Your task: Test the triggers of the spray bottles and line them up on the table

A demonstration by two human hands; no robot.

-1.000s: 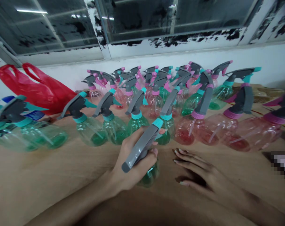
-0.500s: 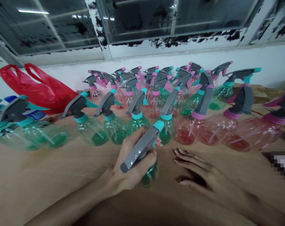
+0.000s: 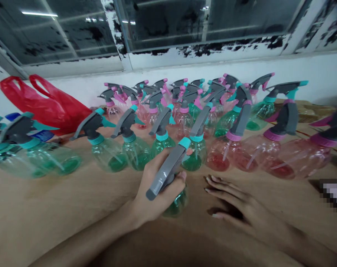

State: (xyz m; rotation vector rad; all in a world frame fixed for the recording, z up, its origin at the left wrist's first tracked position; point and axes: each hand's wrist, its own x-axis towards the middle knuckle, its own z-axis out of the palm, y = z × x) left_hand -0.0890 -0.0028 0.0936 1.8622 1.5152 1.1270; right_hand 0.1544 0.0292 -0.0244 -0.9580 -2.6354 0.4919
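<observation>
My left hand (image 3: 154, 189) is wrapped round the neck and trigger of a green spray bottle (image 3: 178, 204), whose grey sprayer head with a turquoise nozzle points away from me. The hand hides the bottle's collar and most of its trigger. To the right, my right hand (image 3: 238, 205) lies palm down on the wooden table (image 3: 101, 200), fingers stretched out and holding nothing. Just beyond my hands stands a row of spray bottles: green ones (image 3: 135, 152) with turquoise collars at the left and middle, pink ones (image 3: 218, 155) with pink collars at the right.
More spray bottles (image 3: 183, 122) in pink and green crowd the back of the table before the white wall (image 3: 82, 87). A red plastic bag (image 3: 54, 107) slumps at the back left. Dark windows (image 3: 168, 22) rise behind. A blurred-out object (image 3: 335, 194) lies at the right edge.
The sprayer head in my left hand has tilted slightly, its rear end shifting up and right and its nozzle slightly left. My right hand stays in place.
</observation>
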